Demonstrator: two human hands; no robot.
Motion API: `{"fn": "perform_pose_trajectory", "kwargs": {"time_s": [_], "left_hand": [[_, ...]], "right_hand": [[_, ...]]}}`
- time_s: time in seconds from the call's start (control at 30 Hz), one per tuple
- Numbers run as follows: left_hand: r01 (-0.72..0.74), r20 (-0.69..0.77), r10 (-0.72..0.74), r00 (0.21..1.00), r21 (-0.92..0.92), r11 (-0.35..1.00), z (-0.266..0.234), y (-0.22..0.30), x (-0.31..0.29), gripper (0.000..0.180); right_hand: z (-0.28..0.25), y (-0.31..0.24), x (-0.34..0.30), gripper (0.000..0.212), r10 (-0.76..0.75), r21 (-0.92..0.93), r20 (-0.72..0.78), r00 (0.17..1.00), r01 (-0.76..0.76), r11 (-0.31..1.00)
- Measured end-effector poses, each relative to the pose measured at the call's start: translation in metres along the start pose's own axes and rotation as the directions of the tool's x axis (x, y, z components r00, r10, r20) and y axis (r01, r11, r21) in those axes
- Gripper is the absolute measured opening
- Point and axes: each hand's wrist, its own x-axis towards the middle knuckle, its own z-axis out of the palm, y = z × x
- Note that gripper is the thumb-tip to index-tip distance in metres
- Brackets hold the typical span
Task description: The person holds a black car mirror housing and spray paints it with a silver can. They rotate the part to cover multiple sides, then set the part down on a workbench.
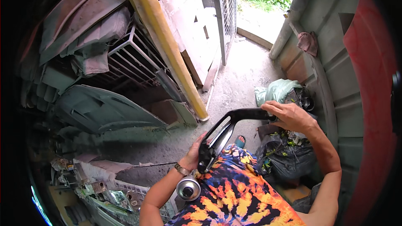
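A glossy black bent part (247,114) with a long slot along one arm stretches across in front of my body; I cannot tell what it belongs to. My left hand (193,154), wearing a wristwatch, grips its lower left end, and most of the fingers are hidden behind it. At the upper right end, the fingers and thumb of my right hand (291,116) close around the part. Below my left wrist shows a round silver can (188,188) with a dark centre, close beside my patterned clothing.
Black rubbish bags (289,159) and a pale green sack (278,90) lie on the right by a metal wall (354,88). A yellow post (167,50), stacked panels (96,29) and a metal rack (130,46) stand left. An open mesh gate (226,16) is ahead.
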Motion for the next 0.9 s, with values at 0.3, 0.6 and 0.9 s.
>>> {"fn": "perform_pose_trajectory", "kwargs": {"time_s": [0.3,0.6,0.9], "left_hand": [[0.068,0.015,-0.067,0.998,-0.063,0.996,0.034,0.011,-0.001,0.059],[0.086,-0.078,-0.084,0.993,0.023,0.996,0.053,0.016,0.000,0.082],[-0.123,-0.138,0.126,0.982,0.029,0.992,0.056,0.015,0.008,0.059]], "right_hand": [[-0.027,-0.004,0.014,0.073,-0.121,-0.277,-0.127,0.984,0.082,0.957],[-0.046,-0.011,0.045,0.064,-0.180,-0.357,-0.119,0.976,0.127,0.926],[-0.062,-0.018,0.063,0.058,-0.183,-0.377,-0.075,0.980,0.142,0.915]]}}
